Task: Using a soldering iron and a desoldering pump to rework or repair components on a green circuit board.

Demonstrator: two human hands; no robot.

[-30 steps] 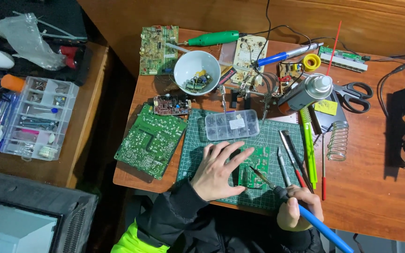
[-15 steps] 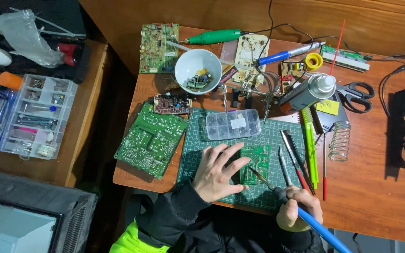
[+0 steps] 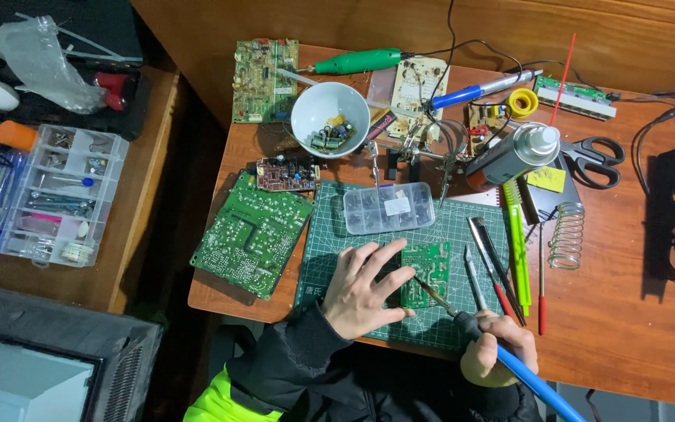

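Observation:
A small green circuit board (image 3: 430, 267) lies on the green cutting mat (image 3: 462, 227). My left hand (image 3: 361, 289) rests flat on the mat with its fingers spread, pressing the board's left edge. My right hand (image 3: 500, 355) grips a blue-handled soldering iron (image 3: 501, 355), whose tip touches the board's lower middle. The iron's handle runs off toward the bottom right.
A large green circuit board (image 3: 251, 234) lies left of the mat, a clear parts box (image 3: 388, 208) at its top. A white bowl (image 3: 330, 109), spray can (image 3: 513, 152), scissors (image 3: 595, 160), coil spring (image 3: 566, 234) and hand tools (image 3: 509, 266) surround it. A clear compartment organiser (image 3: 56, 195) stands on the left side table.
The iron's tip has crept slightly further onto the small board. My left hand stays in place on the board.

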